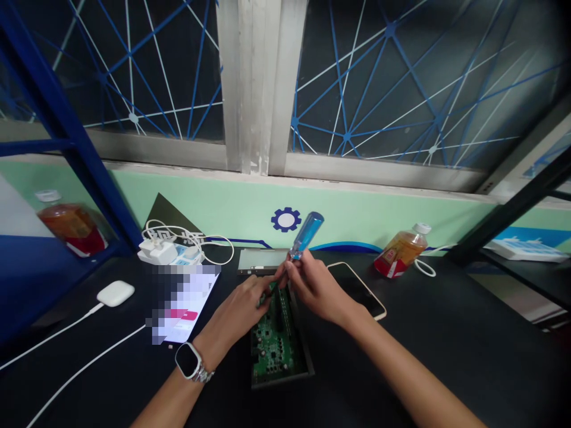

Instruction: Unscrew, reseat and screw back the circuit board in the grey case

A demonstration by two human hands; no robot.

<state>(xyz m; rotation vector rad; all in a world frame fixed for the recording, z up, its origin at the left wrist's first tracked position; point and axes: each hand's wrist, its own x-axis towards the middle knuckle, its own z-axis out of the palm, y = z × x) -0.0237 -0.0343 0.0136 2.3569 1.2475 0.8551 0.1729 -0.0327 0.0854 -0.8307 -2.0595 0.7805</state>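
Right hand [316,284] holds screwdriver [307,232], axis slanting down-left toward far end of circuit board [273,348]. Left hand [243,306] at same end; grip unclear.

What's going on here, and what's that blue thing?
A person is working with two hands over a green circuit board on the black table. The right hand holds a screwdriver, the blue thing, with its handle up, tilted. The left hand is at the board's far end, close to the screwdriver. The fingers hide the tip, so I can't tell what it touches.
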